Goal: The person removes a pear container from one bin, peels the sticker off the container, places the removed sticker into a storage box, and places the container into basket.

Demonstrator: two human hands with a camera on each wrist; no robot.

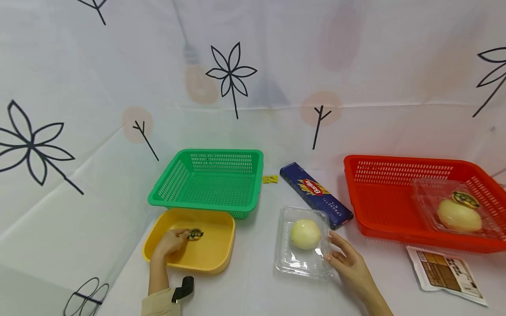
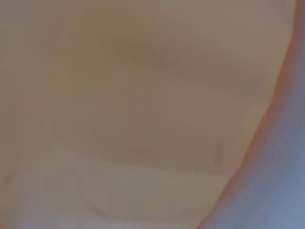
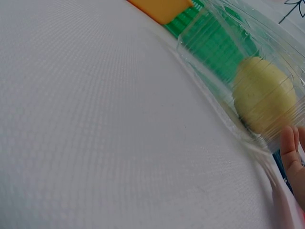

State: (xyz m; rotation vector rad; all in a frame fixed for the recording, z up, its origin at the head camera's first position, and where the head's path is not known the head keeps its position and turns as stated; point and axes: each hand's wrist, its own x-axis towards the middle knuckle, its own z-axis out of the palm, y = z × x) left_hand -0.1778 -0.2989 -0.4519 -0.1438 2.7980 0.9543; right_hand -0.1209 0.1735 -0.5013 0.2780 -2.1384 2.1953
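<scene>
My left hand (image 1: 172, 242) bends into the yellow tub (image 1: 215, 249), fingertips at the left edge of a dark label (image 1: 195, 234); whether they pinch it I cannot tell. My right hand (image 1: 349, 267), unclenched, touches the right side of a clear container (image 1: 290, 263), which stands on the table (image 1: 253, 285) with a pale round item (image 1: 305, 234) inside. The step appears to be taking up the label; the next move calls for a secure pinch. Farther right, the red basket (image 1: 379, 206) holds a labelled second container (image 1: 436, 195).
</scene>
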